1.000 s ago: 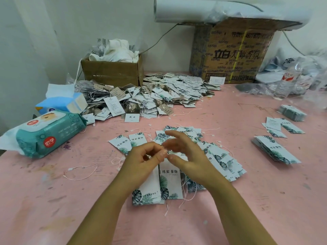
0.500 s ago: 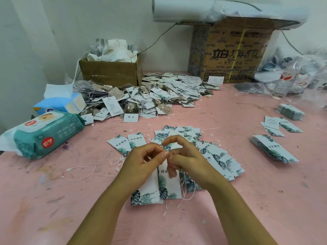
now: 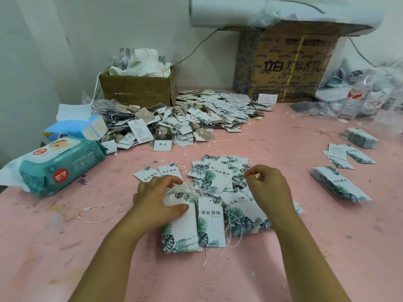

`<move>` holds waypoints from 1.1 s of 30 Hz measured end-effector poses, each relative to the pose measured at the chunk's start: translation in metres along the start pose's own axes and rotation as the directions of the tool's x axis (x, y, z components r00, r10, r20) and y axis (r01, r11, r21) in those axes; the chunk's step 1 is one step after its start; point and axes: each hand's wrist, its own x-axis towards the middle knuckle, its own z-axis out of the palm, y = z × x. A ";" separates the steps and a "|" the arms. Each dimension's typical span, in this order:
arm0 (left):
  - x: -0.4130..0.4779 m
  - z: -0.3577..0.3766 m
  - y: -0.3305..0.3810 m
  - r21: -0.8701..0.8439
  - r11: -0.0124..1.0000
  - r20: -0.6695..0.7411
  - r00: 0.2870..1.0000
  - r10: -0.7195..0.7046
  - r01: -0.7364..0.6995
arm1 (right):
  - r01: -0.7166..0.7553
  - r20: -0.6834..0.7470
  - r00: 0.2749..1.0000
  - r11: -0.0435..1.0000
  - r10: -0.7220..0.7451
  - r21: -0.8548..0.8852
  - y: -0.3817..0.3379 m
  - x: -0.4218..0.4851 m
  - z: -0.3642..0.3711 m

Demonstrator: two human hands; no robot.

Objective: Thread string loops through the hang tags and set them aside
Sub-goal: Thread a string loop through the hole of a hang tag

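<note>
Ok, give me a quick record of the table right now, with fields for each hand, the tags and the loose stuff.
surface: pink table
left hand: grips the top of the tag stack, fingers curled over its bundle of white strings
right hand: fingers curled above the spread tags; unclear whether it pinches a string
loose string loop: on the table, left of the hands
tag heap: at the back, before the small cardboard box
side stack: fanned tags, right of the hands
wet wipes pack: far left
</note>
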 end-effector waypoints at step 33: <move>0.002 -0.002 0.004 -0.715 0.698 -0.158 0.979 -0.128 -0.024 | -0.222 0.303 0.938 0.963 0.168 0.153 0.012 0.007 -0.009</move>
